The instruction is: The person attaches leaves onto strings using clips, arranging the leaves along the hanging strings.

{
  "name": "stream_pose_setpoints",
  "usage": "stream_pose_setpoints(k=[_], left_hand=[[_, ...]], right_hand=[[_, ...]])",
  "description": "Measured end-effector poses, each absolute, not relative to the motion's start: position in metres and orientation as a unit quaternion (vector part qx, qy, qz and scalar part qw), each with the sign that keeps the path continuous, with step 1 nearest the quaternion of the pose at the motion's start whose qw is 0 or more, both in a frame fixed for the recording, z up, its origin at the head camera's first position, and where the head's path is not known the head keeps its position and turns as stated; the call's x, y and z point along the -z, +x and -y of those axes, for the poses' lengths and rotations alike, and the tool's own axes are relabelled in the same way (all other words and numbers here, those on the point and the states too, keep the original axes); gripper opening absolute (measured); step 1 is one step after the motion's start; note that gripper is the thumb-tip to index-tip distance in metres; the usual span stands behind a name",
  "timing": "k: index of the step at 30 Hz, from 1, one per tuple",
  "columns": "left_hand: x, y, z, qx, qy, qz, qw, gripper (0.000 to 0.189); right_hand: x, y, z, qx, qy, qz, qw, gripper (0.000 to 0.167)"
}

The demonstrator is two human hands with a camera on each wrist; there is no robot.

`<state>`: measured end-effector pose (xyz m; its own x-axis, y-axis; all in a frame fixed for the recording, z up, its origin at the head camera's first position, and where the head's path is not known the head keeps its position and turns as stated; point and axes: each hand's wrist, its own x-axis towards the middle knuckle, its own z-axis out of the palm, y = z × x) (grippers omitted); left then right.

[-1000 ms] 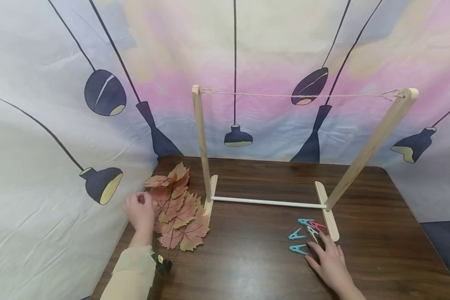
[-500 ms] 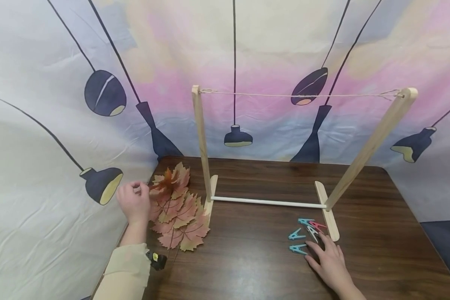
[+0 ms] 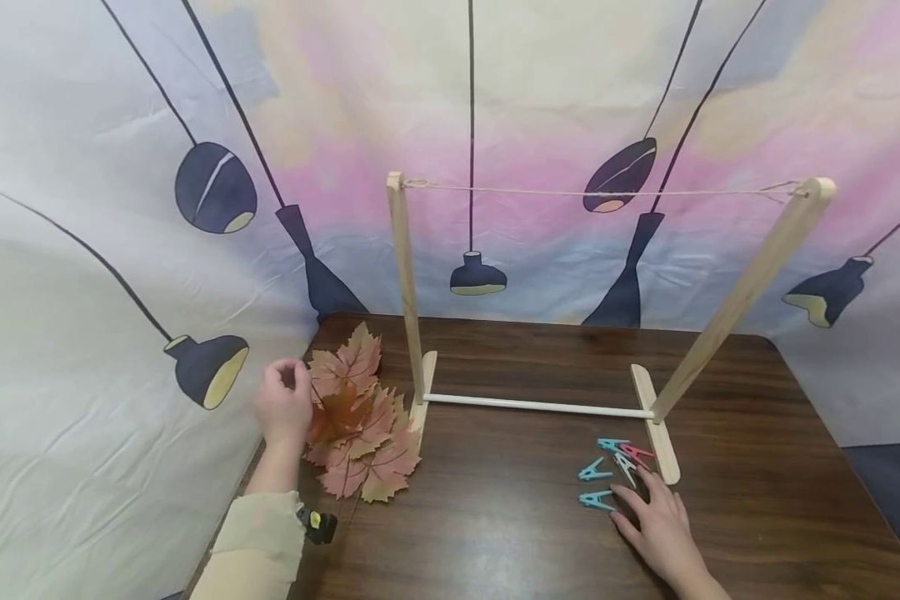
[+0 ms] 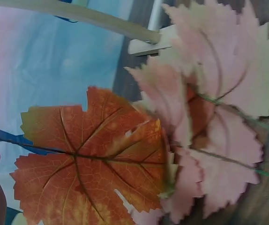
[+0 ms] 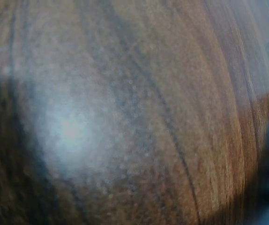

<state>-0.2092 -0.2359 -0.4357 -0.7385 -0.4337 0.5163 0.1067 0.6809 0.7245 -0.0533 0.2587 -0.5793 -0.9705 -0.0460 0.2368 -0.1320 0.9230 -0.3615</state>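
My left hand (image 3: 283, 408) pinches the thin stem of an orange-red artificial maple leaf (image 3: 339, 414), just left of the leaf pile. In the left wrist view this orange leaf (image 4: 92, 157) spreads out from its dark stem, with my fingers at the left edge. Pinkish leaves (image 3: 378, 471) lie overlapped beneath and beside it, their stems pointing toward me. On the right, my right hand (image 3: 662, 527) rests on the table, fingers spread loosely beside small clothespins: blue (image 3: 595, 500), white (image 3: 625, 468) and red (image 3: 636, 454).
A wooden frame stands mid-table, with a left post (image 3: 405, 283), a right post (image 3: 742, 292), a string (image 3: 540, 192) across the top and a white rod (image 3: 536, 405) low down. Its left foot touches the leaf pile. A printed cloth (image 3: 555, 75) hangs behind the table (image 3: 495, 517).
My left hand has lifted the leaf off the pile, going left and then back to the right, and its orange side has come into view. My right hand has stayed still.
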Motion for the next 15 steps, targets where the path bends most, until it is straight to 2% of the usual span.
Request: stream_pose_setpoints(k=[9, 15], left_hand=[[0.463, -0.203, 0.236, 0.398, 0.077, 0.872, 0.274, 0.024], [0.468, -0.199, 0.241, 0.378, 0.065, 0.883, 0.269, 0.028]], right_hand=[[0.577, -0.052, -0.258, -0.193, 0.037, 0.977, 0.086, 0.036], [0.576, -0.053, -0.258, -0.195, 0.039, 0.976, 0.087, 0.036]])
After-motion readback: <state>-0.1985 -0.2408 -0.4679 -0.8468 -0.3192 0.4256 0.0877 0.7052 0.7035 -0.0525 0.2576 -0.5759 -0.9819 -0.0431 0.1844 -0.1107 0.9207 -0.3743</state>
